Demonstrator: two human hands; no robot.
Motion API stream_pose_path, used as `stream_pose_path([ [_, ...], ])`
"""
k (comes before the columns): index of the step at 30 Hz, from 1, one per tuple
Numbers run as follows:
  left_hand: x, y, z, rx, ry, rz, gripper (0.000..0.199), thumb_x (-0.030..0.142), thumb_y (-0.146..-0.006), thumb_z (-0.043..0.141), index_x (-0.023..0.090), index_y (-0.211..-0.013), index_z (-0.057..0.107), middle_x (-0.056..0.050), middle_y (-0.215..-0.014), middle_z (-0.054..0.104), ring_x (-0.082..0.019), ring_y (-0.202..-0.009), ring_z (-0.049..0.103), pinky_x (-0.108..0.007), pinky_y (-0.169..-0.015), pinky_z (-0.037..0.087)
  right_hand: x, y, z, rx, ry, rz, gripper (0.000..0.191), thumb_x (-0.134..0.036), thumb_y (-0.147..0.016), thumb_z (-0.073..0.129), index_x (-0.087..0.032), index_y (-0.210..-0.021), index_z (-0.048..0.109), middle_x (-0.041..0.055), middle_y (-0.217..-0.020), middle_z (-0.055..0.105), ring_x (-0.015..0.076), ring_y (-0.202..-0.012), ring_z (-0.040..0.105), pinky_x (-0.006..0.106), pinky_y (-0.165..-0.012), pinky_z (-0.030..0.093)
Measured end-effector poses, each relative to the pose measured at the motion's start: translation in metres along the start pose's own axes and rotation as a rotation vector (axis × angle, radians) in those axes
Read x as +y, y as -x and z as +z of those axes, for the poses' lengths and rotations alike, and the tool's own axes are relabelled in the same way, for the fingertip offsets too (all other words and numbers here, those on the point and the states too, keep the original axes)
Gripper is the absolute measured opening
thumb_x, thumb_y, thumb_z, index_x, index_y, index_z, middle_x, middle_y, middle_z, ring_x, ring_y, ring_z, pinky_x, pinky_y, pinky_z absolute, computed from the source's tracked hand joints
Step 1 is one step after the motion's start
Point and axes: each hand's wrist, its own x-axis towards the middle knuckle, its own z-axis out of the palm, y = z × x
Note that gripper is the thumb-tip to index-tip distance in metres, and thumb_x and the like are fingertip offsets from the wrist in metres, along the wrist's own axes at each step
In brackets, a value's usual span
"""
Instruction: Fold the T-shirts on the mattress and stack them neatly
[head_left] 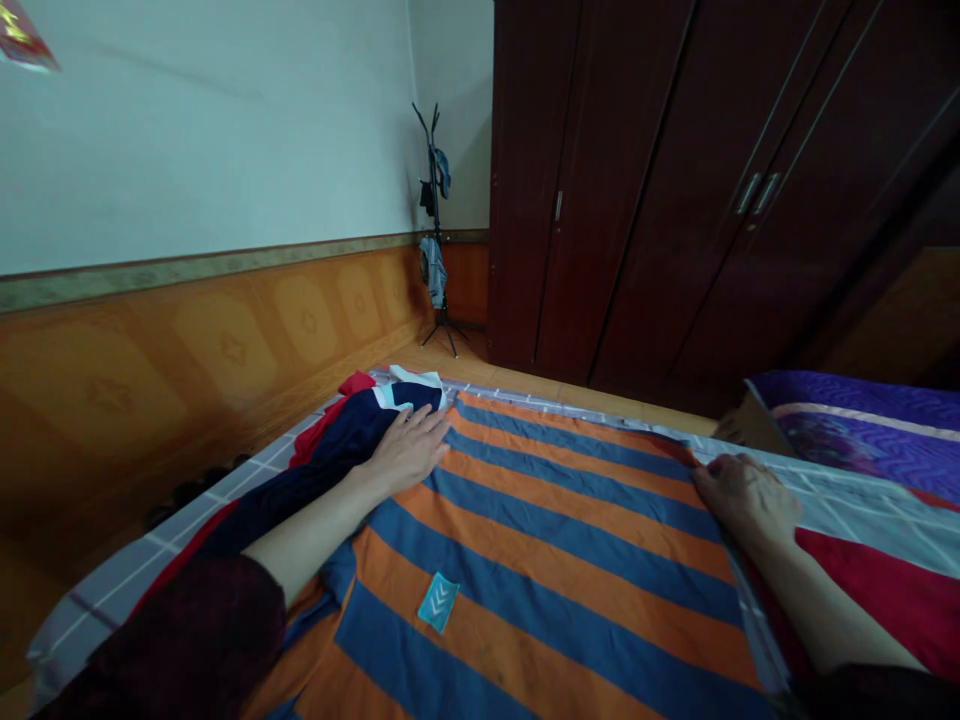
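An orange and blue striped shirt point(540, 530) lies spread out in front of me, with a teal patch point(439, 602) bearing white chevrons on it. My left hand point(411, 448) rests flat, fingers stretched out, over the shirt's left edge where it meets a dark navy garment point(322, 465). At the shirt's right edge, near its far corner, my right hand point(746, 498) is closed, its fingers curled in at the fabric. The lower left of the shirt is bunched in folds, partly behind my left forearm.
Checked bedding point(862, 500) lies beneath the clothes, with a red cloth point(885, 590) at the right. A purple quilted cover point(870, 420) is beyond it. A coat stand point(435, 220) stands in the corner beside a dark wardrobe point(637, 190). A tiled wall point(247, 330) runs along the left.
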Motion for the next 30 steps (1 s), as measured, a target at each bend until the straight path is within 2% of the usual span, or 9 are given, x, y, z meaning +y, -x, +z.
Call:
stream_pose_path([
  [5, 0.01, 0.016, 0.004, 0.008, 0.004, -0.022, 0.041, 0.032, -0.094, 0.039, 0.014, -0.129, 0.051, -0.012, -0.138, 0.049, -0.026, -0.129, 0.041, -0.043, -0.109, 0.024, 0.002, -0.001, 0.002, 0.008, -0.013, -0.009, 0.039, -0.043, -0.086, 0.038, -0.019, -0.089, 0.069, 0.0143, -0.104, 0.06, 0.0297, -0.097, 0.056, 0.037, -0.069, 0.037],
  [9, 0.021, 0.039, 0.006, -0.026, 0.06, 0.011, 0.046, 0.038, -0.095, 0.039, 0.018, -0.135, 0.046, -0.008, -0.143, 0.043, -0.024, -0.135, 0.033, -0.043, -0.11, 0.024, 0.002, -0.003, 0.004, 0.014, -0.02, -0.009, 0.035, -0.041, -0.085, 0.042, -0.018, -0.088, 0.069, 0.0144, -0.102, 0.061, 0.0298, -0.097, 0.055, 0.037, -0.07, 0.039],
  [13, 0.02, 0.06, 0.014, -0.024, 0.107, 0.003, 0.046, 0.035, -0.095, 0.038, 0.018, -0.137, 0.043, -0.006, -0.146, 0.04, -0.022, -0.138, 0.028, -0.043, -0.112, 0.021, 0.0, -0.002, 0.003, 0.028, -0.001, 0.007, 0.034, -0.039, -0.084, 0.044, -0.016, -0.089, 0.069, 0.0146, -0.101, 0.061, 0.0299, -0.095, 0.057, 0.037, -0.071, 0.041],
  [18, 0.016, 0.063, 0.022, 0.036, 0.185, -0.033, 0.047, 0.034, -0.094, 0.038, 0.016, -0.137, 0.044, -0.008, -0.146, 0.039, -0.023, -0.138, 0.027, -0.045, -0.112, 0.023, -0.01, 0.007, -0.005, 0.017, 0.06, -0.026, 0.036, -0.033, -0.089, 0.039, -0.01, -0.093, 0.067, 0.0185, -0.104, 0.06, 0.0318, -0.099, 0.056, 0.037, -0.074, 0.042],
  [22, 0.016, 0.061, 0.021, 0.027, 0.21, -0.034, 0.047, 0.034, -0.093, 0.04, 0.015, -0.135, 0.047, -0.008, -0.146, 0.039, -0.024, -0.138, 0.027, -0.047, -0.112, 0.024, -0.024, 0.011, -0.026, -0.029, 0.097, -0.091, 0.032, -0.019, -0.088, 0.036, -0.007, -0.095, 0.065, 0.0211, -0.103, 0.06, 0.0321, -0.099, 0.056, 0.039, -0.077, 0.043],
  [24, 0.016, 0.061, 0.02, 0.02, 0.209, -0.034, 0.047, 0.034, -0.093, 0.04, 0.014, -0.135, 0.047, -0.008, -0.146, 0.039, -0.024, -0.138, 0.027, -0.048, -0.112, 0.023, -0.04, 0.014, -0.04, -0.034, 0.103, -0.107, 0.032, -0.016, -0.087, 0.035, -0.004, -0.1, 0.062, 0.0237, -0.102, 0.06, 0.0339, -0.098, 0.057, 0.042, -0.077, 0.043],
  [26, 0.015, 0.061, 0.019, 0.018, 0.213, -0.029, 0.047, 0.034, -0.093, 0.04, 0.014, -0.135, 0.047, -0.008, -0.146, 0.039, -0.024, -0.138, 0.028, -0.048, -0.112, 0.023, -0.066, 0.026, -0.051, -0.01, 0.098, -0.145, 0.036, -0.017, -0.088, 0.035, -0.001, -0.112, 0.056, 0.0271, -0.108, 0.057, 0.0367, -0.104, 0.054, 0.047, -0.08, 0.043],
  [28, 0.015, 0.062, 0.019, 0.019, 0.223, -0.024, 0.047, 0.034, -0.093, 0.039, 0.014, -0.135, 0.047, -0.008, -0.145, 0.04, -0.024, -0.138, 0.028, -0.049, -0.112, 0.023, -0.104, 0.052, -0.057, 0.006, 0.078, -0.253, 0.043, -0.022, -0.09, 0.035, -0.001, -0.125, 0.047, 0.0275, -0.12, 0.053, 0.0365, -0.112, 0.048, 0.049, -0.087, 0.04],
  [30, 0.014, 0.062, 0.019, 0.02, 0.229, -0.017, 0.046, 0.034, -0.093, 0.039, 0.015, -0.135, 0.047, -0.008, -0.145, 0.041, -0.024, -0.138, 0.028, -0.049, -0.111, 0.024, -0.147, 0.093, -0.054, -0.028, 0.044, -0.441, 0.047, -0.028, -0.091, 0.039, -0.006, -0.133, 0.042, 0.0224, -0.134, 0.046, 0.0307, -0.121, 0.044, 0.043, -0.097, 0.036],
])
